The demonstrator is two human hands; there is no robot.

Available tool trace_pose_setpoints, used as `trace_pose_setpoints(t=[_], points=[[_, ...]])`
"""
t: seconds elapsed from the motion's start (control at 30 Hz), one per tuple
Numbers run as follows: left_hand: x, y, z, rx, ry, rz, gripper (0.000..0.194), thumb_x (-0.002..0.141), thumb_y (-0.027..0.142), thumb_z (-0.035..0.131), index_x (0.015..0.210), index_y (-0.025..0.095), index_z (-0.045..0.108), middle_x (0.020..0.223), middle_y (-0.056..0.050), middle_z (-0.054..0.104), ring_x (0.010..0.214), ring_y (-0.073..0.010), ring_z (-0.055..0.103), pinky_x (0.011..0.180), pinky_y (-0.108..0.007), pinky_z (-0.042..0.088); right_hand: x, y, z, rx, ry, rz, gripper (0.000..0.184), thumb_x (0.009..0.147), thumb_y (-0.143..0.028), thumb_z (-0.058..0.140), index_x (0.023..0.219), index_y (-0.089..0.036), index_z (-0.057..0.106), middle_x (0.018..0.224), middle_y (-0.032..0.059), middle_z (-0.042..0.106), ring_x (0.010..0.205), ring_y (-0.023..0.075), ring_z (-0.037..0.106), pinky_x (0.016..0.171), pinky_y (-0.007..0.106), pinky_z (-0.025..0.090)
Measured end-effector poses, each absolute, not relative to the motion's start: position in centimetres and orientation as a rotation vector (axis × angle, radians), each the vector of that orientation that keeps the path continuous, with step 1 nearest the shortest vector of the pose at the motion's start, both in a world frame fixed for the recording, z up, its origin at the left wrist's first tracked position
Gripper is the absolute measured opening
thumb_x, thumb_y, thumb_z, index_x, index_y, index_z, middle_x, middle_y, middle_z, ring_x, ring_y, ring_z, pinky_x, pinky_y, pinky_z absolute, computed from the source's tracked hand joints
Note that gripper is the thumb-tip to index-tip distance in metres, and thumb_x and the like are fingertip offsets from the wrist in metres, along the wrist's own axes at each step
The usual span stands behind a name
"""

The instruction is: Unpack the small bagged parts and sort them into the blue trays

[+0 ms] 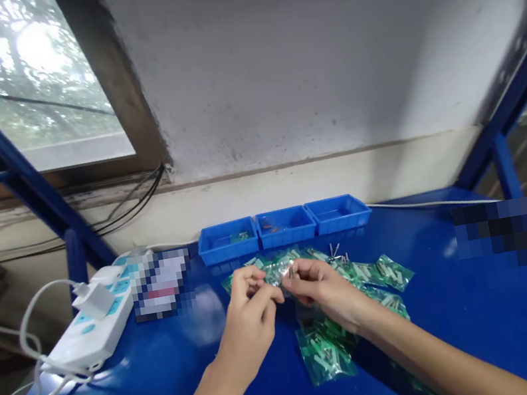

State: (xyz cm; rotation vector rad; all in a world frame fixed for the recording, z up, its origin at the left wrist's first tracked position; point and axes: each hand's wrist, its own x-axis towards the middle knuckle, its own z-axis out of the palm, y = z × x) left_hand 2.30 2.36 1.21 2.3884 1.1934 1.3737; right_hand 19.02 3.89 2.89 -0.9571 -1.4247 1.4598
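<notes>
A small clear plastic bag (276, 272) is stretched between my two hands above the blue table. My left hand (252, 304) pinches its left side with fingers bent. On the other side, the fingers of my right hand (323, 290) are closed at the bag's right end, where a thin metallic piece also shows; whether it lies in or outside the bag, I cannot tell. Beneath and around my hands spreads a pile of small green-tinted bags (326, 355) with pale plugs and screws inside. A few loose screws (336, 251) stick up behind my right hand.
Three blue trays (229, 250) stand in a row by the wall, small pieces lying in at least two. To the left are a white power strip (97, 333) with a plugged-in charger and cables, and a blurred phone-like object (164, 285). Blue frame posts (506, 167) rise at both sides.
</notes>
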Motion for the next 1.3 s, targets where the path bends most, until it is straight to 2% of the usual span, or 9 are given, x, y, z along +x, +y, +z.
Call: trace_pose_setpoints(t=[0.17,0.3,0.47,0.53,0.63,0.73,0.87,1.07,1.3], points=[[2.3,2.7,1.8,1.871,1.183,1.167,0.02,0.089,0.028,0.045,0.095,0.019,0.062,0.085,-0.004,0.05,0.078,-0.016,0.052,0.071,-0.029,0.045,19.5,3.8,2.4,-1.005,-1.705,0.498,0.011,0.081,-0.023,0.055,0.083,-0.02,0.066,0.053,-0.0049,0.042,0.049,0.01,0.039,0.051,0.024,0.034],[2.3,3.2,1.9,1.389,1.048,1.106,0.03,0.088,0.041,0.048,0.099,0.015,0.059,0.073,-0.001,0.055,0.069,-0.0143,0.054,0.067,-0.027,0.044,19.5,3.7,1.4,-0.785,-1.924,0.245,0.027,0.082,-0.009,0.045,0.098,-0.02,0.064,0.075,0.0035,0.059,0.068,0.0146,0.055,0.063,0.027,0.045],[2.0,3.5,1.8,1.601,1.183,1.295,0.014,0.084,0.03,0.057,0.089,0.018,0.059,0.077,-0.001,0.06,0.072,-0.0144,0.056,0.068,-0.026,0.044,19.2,3.4,1.6,-0.845,-1.928,0.425,0.033,0.082,-0.01,0.043,0.105,-0.023,0.063,0.106,0.009,0.052,0.097,0.0183,0.053,0.077,0.031,0.047],[1.9,3.3,1.8,1.9,1.225,1.429,0.008,0.085,0.024,0.055,0.086,0.019,0.06,0.082,-0.002,0.06,0.077,-0.0155,0.056,0.072,-0.028,0.044,19.0,3.3,2.1,-0.97,-1.866,0.593,0.021,0.086,-0.022,0.046,0.091,-0.021,0.066,0.094,0.0071,0.053,0.088,0.0177,0.054,0.072,0.03,0.045],[2.0,2.5,1.9,2.342,1.179,1.518,0.013,0.087,0.015,0.052,0.086,0.021,0.065,0.086,-0.004,0.057,0.084,-0.0168,0.053,0.076,-0.03,0.042,18.7,3.3,2.7,-1.111,-1.691,1.03,0.041,0.09,-0.042,0.04,0.063,-0.017,0.058,0.062,0.0005,0.048,0.06,0.0127,0.048,0.056,0.025,0.039],[2.5,2.0,1.8,2.507,1.209,1.425,0.017,0.086,0.015,0.053,0.086,0.023,0.068,0.084,-0.004,0.053,0.082,-0.0173,0.048,0.075,-0.031,0.041,18.5,3.7,2.6,-1.105,-1.438,1.297,0.038,0.086,-0.047,0.047,0.062,-0.017,0.052,0.053,-0.0044,0.042,0.048,0.0086,0.037,0.046,0.022,0.029],[2.8,2.2,1.8,2.278,1.334,1.226,0.011,0.083,0.026,0.058,0.088,0.023,0.068,0.082,-0.004,0.052,0.081,-0.0189,0.048,0.075,-0.033,0.04,18.6,3.8,2.0,-1.069,-1.415,1.097,0.022,0.08,-0.039,0.057,0.08,-0.018,0.059,0.055,-0.0057,0.043,0.048,0.0082,0.036,0.046,0.021,0.029],[2.3,3.0,2.2,1.409,1.249,1.147,0.037,0.088,0.048,0.042,0.083,0.017,0.061,0.075,-0.002,0.055,0.069,-0.0149,0.051,0.064,-0.026,0.041,18.8,3.0,2.2,-0.899,-1.766,0.57,0.019,0.081,-0.017,0.05,0.093,-0.02,0.065,0.077,0.0028,0.06,0.066,0.0133,0.054,0.062,0.026,0.044],[2.1,2.9,2.6,1.737,1.254,1.288,0.017,0.083,0.034,0.055,0.084,0.018,0.061,0.078,-0.001,0.06,0.07,-0.0145,0.055,0.065,-0.025,0.042,18.7,3.1,2.1,-0.921,-1.652,0.815,0.028,0.079,-0.018,0.053,0.107,-0.021,0.054,0.083,0.0013,0.06,0.069,0.0124,0.057,0.061,0.024,0.046]])
